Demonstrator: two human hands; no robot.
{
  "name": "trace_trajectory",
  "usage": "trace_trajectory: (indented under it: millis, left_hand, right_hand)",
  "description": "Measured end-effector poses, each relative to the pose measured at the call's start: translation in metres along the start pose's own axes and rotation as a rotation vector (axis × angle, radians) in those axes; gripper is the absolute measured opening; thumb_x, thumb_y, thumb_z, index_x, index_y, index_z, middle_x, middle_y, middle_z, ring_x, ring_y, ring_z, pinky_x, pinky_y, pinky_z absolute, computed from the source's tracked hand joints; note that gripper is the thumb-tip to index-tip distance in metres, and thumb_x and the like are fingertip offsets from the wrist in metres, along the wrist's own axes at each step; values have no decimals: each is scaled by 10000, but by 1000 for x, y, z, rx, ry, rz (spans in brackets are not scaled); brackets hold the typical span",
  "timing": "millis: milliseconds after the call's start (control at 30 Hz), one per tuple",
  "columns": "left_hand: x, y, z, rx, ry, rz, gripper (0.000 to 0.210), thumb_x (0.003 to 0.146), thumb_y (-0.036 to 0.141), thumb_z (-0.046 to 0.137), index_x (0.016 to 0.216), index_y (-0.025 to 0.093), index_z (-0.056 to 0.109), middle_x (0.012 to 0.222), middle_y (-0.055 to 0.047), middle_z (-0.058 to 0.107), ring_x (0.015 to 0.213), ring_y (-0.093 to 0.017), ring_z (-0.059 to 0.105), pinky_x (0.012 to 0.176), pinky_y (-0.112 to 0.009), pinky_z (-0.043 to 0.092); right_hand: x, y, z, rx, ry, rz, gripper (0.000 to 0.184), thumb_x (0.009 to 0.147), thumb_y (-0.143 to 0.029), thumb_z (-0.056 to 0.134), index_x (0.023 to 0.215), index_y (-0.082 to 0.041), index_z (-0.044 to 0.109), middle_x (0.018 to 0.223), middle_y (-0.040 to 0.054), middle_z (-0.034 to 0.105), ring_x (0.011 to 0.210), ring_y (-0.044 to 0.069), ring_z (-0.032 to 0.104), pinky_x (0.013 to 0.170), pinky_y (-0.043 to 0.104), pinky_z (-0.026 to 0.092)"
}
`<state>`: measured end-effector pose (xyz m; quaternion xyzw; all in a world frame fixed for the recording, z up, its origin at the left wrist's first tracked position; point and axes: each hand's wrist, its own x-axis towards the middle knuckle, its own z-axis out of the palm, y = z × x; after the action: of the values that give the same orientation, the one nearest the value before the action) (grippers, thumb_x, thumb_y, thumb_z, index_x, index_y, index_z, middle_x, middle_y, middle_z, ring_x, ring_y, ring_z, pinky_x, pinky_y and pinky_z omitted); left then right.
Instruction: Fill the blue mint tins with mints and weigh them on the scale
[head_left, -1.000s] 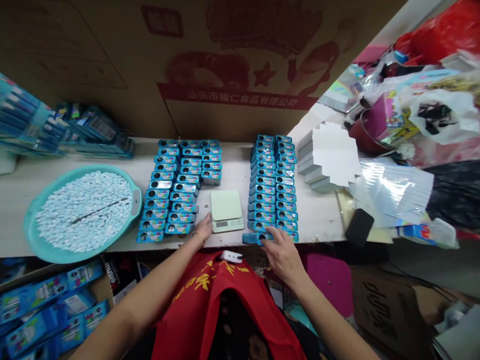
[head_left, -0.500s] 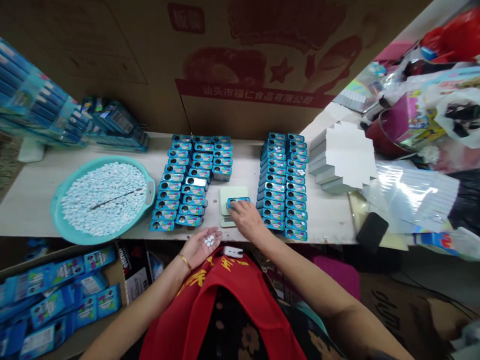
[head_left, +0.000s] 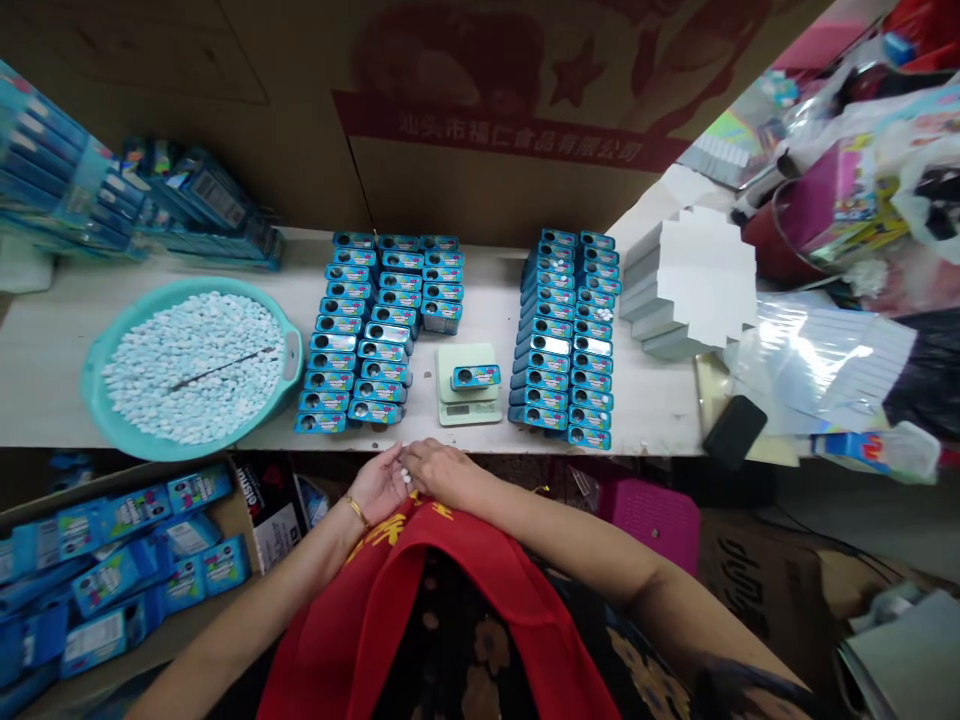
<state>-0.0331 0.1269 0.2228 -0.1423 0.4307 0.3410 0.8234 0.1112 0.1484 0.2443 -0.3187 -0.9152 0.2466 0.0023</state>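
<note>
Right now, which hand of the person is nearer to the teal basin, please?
Left. The left hand is right of the teal basin, closer to the person's body; the right hand is farther right.

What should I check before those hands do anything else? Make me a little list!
1. Blue box on the scale: ok, it rests on top, toward the right side.
2. White pieces in the left hand: ok, a few show there; I cannot tell exactly how many.
3. Right hand off the scale: ok, its fingers are at the left hand.
4. Number on the display: cannot tell, too small to read.
5. More pieces nearby: ok, the basin holds a big heap.
</note>
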Motion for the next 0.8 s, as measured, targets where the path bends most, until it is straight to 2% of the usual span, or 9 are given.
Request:
trace_trajectory:
  millis: [67,233,533,667,800]
  left_hand:
    - [0,-1,1,11,24,-2,181,841,193,410,761,112,550,647,-49,632,591,-130,608,639,-274,490]
    - [3,-4,0,17,10,-10,162,839,170,408,812,99,551,675,-55,633,613,-135,613,635,-286,497]
    - [6,-8,5,59,-22,-11,139,828,141,425,807,87,552,686,-72,639,611,-133,611,621,-269,499]
    - [12,-7,6,53,-59,-35,142,823,160,441,778,88,555,668,-67,637,593,-127,609,609,-253,500]
    - [15,-3,10,76,-50,-14,173,816,183,451,834,68,580,767,-115,658,734,-170,632,720,-288,500]
  right_hand:
    - [2,-1,-1,-11,-16,35,201,822,-205,468,1012,-150,501,944,62,537,811,167,511,613,257,458]
    - [-2,0,-2,-16,-38,-39,201,826,-171,445,1016,-156,507,950,60,532,810,163,512,606,248,450]
    - [-8,6,8,137,33,16,160,795,-169,488,932,-136,564,861,51,552,769,138,524,679,234,434]
    - [-13,10,3,343,160,-60,154,799,-161,485,912,-172,589,876,40,574,810,120,532,728,219,431]
    - [-19,37,-16,489,497,101,141,807,-166,466,867,-179,593,819,37,583,796,119,541,722,231,443]
